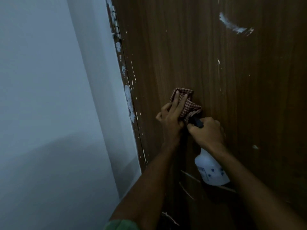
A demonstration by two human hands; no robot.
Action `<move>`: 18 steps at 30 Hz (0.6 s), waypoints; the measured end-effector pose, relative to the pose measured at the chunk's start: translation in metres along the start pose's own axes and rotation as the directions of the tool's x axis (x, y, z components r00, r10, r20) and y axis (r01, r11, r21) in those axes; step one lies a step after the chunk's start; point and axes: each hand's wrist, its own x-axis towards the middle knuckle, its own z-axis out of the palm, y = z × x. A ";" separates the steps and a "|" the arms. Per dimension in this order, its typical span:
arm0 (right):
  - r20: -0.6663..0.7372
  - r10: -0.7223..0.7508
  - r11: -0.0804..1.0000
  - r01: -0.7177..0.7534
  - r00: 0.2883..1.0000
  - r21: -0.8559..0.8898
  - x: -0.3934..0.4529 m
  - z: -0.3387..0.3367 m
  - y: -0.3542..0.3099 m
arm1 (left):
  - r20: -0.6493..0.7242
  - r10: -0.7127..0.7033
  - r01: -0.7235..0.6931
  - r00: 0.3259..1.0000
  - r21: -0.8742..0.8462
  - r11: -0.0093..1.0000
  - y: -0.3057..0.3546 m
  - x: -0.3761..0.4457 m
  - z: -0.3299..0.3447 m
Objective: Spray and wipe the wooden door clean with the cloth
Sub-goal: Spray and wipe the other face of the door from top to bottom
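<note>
Currently the left hand (171, 117) presses a red-checked cloth (186, 101) flat-fingered on the dark brown wooden door (191, 52). Just right of the cloth, the right hand (206, 130) grips a white plastic spray bottle (210, 170). White paint smears (232, 25) sit above the cloth; a pale wall (49, 97) lies left.

The left hand (171, 117) presses a checked cloth (187, 103) flat against the wooden door (199, 55), fingers straight. Just beside it, the right hand (206, 130) grips a white spray bottle (211, 170) by its dark head. White smears (232, 26) mark the door; a pale wall (49, 97) stands left.
</note>
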 end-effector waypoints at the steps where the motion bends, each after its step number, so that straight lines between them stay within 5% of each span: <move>1: 0.008 -0.001 1.000 0.001 1.000 -0.012 -0.001 -0.002 0.001 | -0.023 -0.074 0.073 0.997 -0.027 0.997 0.001 -0.004 0.005; 4: 0.051 -0.004 1.000 0.005 0.999 -0.021 -0.005 -0.004 0.000 | -0.092 -0.429 0.413 0.899 -0.151 0.898 -0.011 -0.015 0.014; 7: 0.080 -0.035 0.999 0.037 0.996 -0.020 -0.010 -0.001 -0.002 | -0.059 -0.808 0.758 0.586 -0.313 0.573 -0.042 -0.032 0.010; 9: 0.098 -0.048 0.998 0.051 0.994 -0.024 -0.014 0.006 -0.004 | 0.028 -0.908 0.879 0.418 -0.266 0.396 -0.070 -0.053 0.004; 12: 0.132 -0.050 0.997 0.057 0.990 -0.050 -0.017 0.017 -0.005 | 0.180 -0.932 0.942 0.314 -0.183 0.282 -0.099 -0.075 -0.006; 14: 0.154 -0.050 0.996 0.061 0.987 -0.069 -0.019 0.022 -0.004 | 0.184 -0.923 0.933 0.337 -0.193 0.302 -0.105 -0.075 -0.005; 18: 0.169 -0.040 0.996 0.052 0.985 -0.066 -0.019 0.030 -0.002 | 0.091 -0.685 0.688 0.723 -0.013 0.725 -0.089 -0.054 -0.010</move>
